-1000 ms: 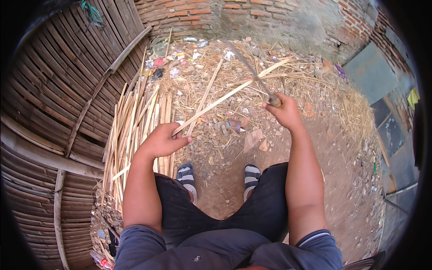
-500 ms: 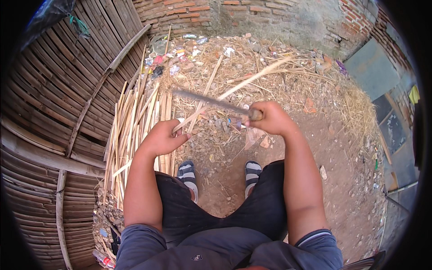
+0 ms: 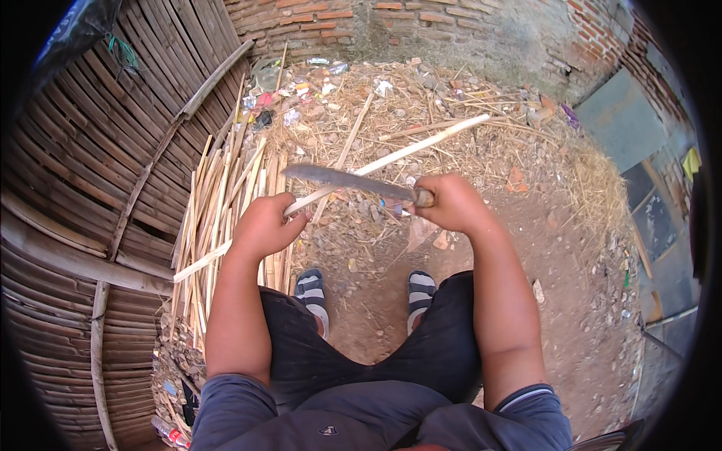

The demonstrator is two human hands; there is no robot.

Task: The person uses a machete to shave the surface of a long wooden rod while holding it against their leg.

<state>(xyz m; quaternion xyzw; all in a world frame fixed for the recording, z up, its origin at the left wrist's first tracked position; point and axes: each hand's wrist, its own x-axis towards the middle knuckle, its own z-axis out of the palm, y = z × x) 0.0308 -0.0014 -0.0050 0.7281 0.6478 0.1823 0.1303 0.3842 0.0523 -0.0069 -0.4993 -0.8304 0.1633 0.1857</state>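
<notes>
My left hand (image 3: pixel 267 225) is closed around a long pale bamboo strip (image 3: pixel 425 145). Its far end points up and to the right, and its near end pokes out past my left forearm. In my right hand (image 3: pixel 453 204) is a machete (image 3: pixel 335 178), gripped by its short wooden handle. The dark blade lies crosswise to the left and passes over the strip just beyond my left fingers. Whether the edge touches the strip, I cannot tell.
Cut bamboo strips (image 3: pixel 218 203) are heaped along the left, beside a slatted bamboo wall (image 3: pixel 83 158). Shavings and litter (image 3: pixel 361 98) cover the ground up to a brick wall (image 3: pixel 421 34). My sandalled feet stand on bare soil; a grey panel (image 3: pixel 623 120) leans at the right.
The strip has shifted in my left hand, its near end now showing farther out at the left. The machete blade has turned, with more of its flat side visible.
</notes>
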